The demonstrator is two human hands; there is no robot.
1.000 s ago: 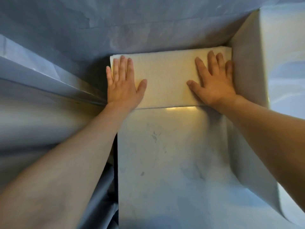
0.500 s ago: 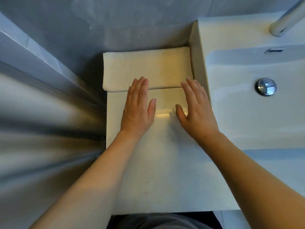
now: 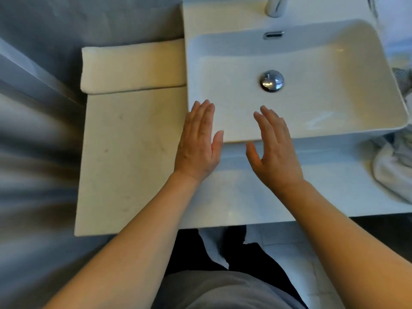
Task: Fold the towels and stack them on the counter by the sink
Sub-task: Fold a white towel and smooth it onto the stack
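The white rectangular ceramic sink basin [image 3: 316, 92] holds nothing but its round chrome drain plug [image 3: 271, 80] at the middle of the bowl, with a slotted chrome overflow [image 3: 273, 35] in the wall behind it and the base of a pale tap [image 3: 275, 5] on the rim beyond. Left of the basin, touching its outer wall, a cream folded towel [image 3: 133, 66] lies flat at the back of the pale stone counter [image 3: 124, 161]. Right of the basin, at the frame edge, a rumpled white towel [image 3: 392, 168] lies in a heap on the counter. Over the basin's front rim the left hand [image 3: 197, 144] and right hand [image 3: 275, 152] hover palm down, fingers straight and relaxed, gripping nothing, both well apart from the folded towel. Behind the basin and the folded towel rises a grey-blue wall [image 3: 100, 18]. Below the counter's front edge, grey clothing [image 3: 223, 291] and a tiled floor [image 3: 287, 248] show.
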